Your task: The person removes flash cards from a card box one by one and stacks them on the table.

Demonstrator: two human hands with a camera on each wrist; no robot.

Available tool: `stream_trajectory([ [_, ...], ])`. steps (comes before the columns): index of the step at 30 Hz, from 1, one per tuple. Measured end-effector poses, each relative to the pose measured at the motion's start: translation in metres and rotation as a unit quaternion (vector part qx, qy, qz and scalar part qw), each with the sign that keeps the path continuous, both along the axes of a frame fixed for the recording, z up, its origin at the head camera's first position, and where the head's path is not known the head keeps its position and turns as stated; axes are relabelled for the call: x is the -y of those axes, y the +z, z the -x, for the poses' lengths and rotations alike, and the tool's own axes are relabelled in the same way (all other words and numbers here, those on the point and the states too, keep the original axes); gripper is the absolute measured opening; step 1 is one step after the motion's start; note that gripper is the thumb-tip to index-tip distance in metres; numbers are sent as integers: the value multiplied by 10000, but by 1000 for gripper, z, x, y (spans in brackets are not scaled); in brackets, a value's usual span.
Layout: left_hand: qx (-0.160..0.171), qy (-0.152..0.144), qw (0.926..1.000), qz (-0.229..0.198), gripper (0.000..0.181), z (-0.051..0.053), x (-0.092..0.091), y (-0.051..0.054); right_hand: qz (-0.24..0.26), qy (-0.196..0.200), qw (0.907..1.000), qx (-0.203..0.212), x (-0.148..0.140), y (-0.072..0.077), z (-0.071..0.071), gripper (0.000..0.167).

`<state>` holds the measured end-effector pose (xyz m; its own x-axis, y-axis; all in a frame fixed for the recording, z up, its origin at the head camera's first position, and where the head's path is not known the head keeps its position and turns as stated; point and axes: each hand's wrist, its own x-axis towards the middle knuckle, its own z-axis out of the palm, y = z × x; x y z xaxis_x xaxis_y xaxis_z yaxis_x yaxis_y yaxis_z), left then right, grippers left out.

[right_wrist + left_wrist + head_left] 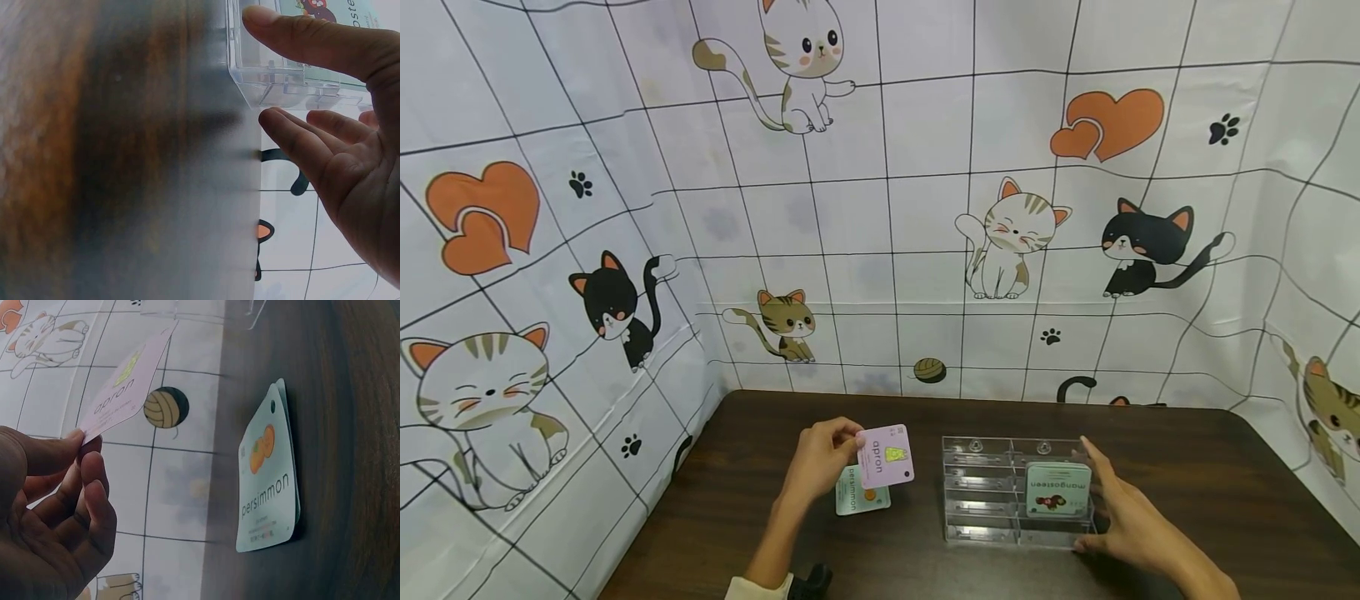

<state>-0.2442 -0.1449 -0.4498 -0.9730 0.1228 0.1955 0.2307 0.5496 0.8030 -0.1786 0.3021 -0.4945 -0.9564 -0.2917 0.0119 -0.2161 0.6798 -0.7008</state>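
My left hand [822, 462] pinches a pink card [886, 456] printed "apron" by its edge, between thumb and fingers. Below it on the table lie mint-green cards [269, 475], the top one reading "persimmon" with an orange fruit picture; more than one card shows at their edge. To the right stands a clear plastic organizer [981, 533] with two columns of slots. Mint-green cards [1058, 487], the front one labelled "mangosteen", stand in its right column. My right hand [1123, 512] spans the organizer's right side, thumb at the near corner, fingers stretched towards the far corner.
The dark brown wooden table [910, 575] bears everything. A white cloth [925, 225] with black grid lines, cats, hearts and paw prints hangs behind the table and along both sides.
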Motion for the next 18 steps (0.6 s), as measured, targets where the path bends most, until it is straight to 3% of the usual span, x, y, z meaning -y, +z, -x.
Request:
stream_trajectory([
  [18, 91, 5, 10000, 34, 9, 0, 6, -2, 0, -14, 10000, -69, -1, -1, 0, 159],
])
